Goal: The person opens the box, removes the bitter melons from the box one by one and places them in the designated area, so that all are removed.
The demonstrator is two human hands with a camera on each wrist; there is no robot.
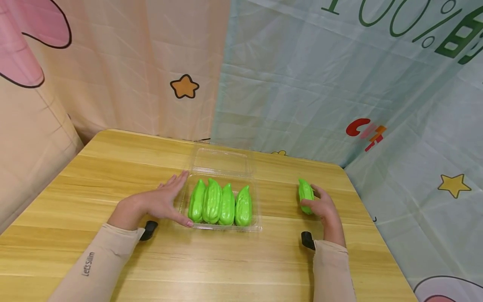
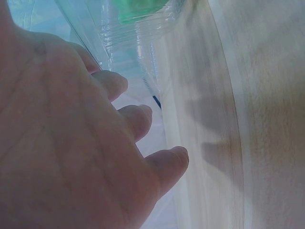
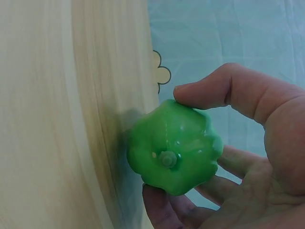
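Toward the right of the table, my right hand grips a glossy green ridged gourd, plastic-looking, with a pointed tip. In the right wrist view its stem end faces the camera, with the thumb on one side and fingers on the other. Whether it touches the table I cannot tell. A clear plastic clamshell box stands mid-table, lid folded back behind it. Inside lie several similar green gourds side by side, tips pointing away. Beside the box's left wall, my left hand has its fingers spread, thumb at the near-left corner.
A wooden table carries everything. Behind it hangs a printed curtain, close to the back edge. The box's open lid reaches nearly to that edge. A black wrist device sits by the left sleeve and another by the right.
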